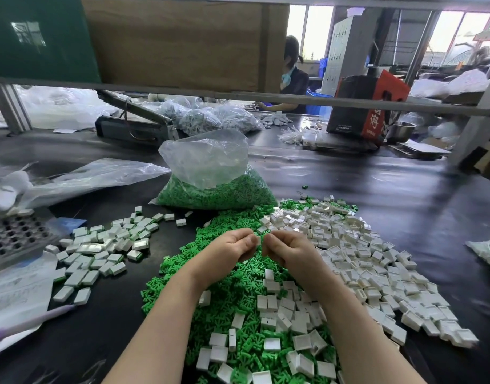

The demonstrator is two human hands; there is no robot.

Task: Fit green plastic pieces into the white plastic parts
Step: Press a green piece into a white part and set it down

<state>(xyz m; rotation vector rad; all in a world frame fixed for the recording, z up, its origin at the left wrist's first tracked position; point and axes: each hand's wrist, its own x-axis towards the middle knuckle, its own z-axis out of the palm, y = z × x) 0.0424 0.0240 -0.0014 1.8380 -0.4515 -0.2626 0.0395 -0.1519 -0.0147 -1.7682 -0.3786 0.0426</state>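
My left hand point(232, 249) and my right hand point(286, 249) meet fingertip to fingertip above the middle of the table. A small white plastic part point(259, 240) shows between the fingertips; whether a green piece is with it is hidden by the fingers. Beneath my hands spreads a heap of loose green plastic pieces point(227, 297). A wide pile of empty white parts point(371, 261) lies to the right and spills over the green heap near my forearms. On the left sits a separate group of white parts with green showing at their edges point(100, 250).
A clear bag of green pieces point(216, 187) stands behind the heap. Left: a perforated metal tray point(16, 236), papers point(16, 295), a purple pen point(30, 322), an empty plastic bag point(80, 176). A horizontal metal bar point(238, 95) crosses overhead. Another person point(291, 76) works at the far side.
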